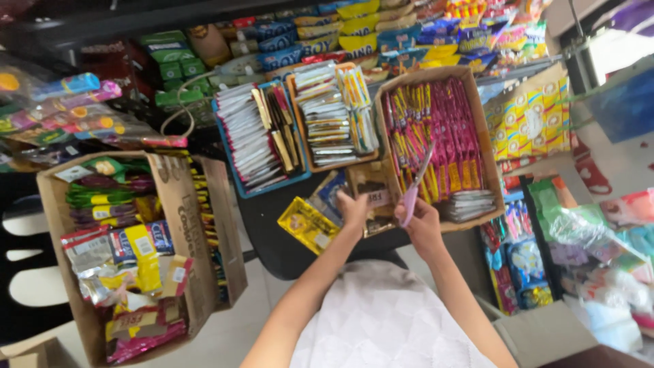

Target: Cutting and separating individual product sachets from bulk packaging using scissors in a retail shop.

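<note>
My right hand (pixel 421 219) grips pink-handled scissors (pixel 415 185), blades pointing up over a cardboard box (pixel 488 163) packed with pink and yellow sachets. My left hand (pixel 353 208) holds a strip of brown sachets (pixel 372 193) just left of the scissors. A yellow packet (pixel 306 224) lies on the dark surface beside my left wrist. Both forearms reach out over a white cloth (pixel 385 320) on my lap.
A blue tray (pixel 235 178) and an orange tray (pixel 297 109) hold rows of sachets. On the left stands a large cardboard box (pixel 177 204) of snack packets. Shelves of packaged goods (pixel 354 34) fill the back, and bagged items (pixel 586 238) hang on the right.
</note>
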